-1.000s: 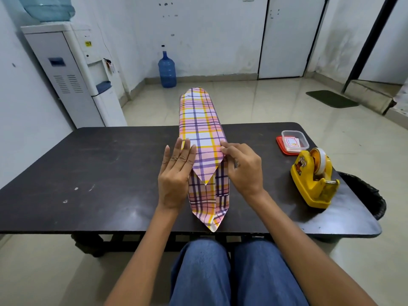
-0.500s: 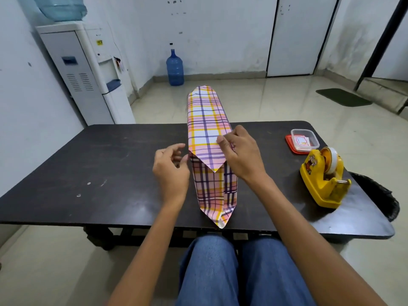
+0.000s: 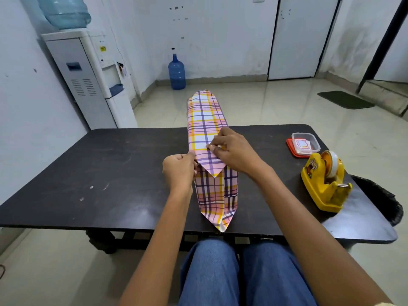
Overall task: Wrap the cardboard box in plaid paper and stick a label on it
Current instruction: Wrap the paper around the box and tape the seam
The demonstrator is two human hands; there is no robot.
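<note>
The plaid paper (image 3: 217, 195) stands tall on the table (image 3: 110, 168), its pointed flap (image 3: 210, 165) folded down. The right hand (image 3: 234, 151) pinches the flap; the left hand (image 3: 178, 171) pinches the paper's left edge. Letting go to reach the tape holder (image 3: 324, 184) may let it pop open.

**Room layout around the table**

The dark table (image 3: 110, 173) stands on a glossy, pale tiled floor (image 3: 276, 102). Beyond its far left corner, a white water dispenser (image 3: 88, 80) stands against the scuffed white wall (image 3: 220, 40). Straight behind the table, a blue water bottle (image 3: 176, 72) stands on the floor. Beyond the far right corner are a white door (image 3: 295, 36) and a dark green mat (image 3: 345, 99).
</note>
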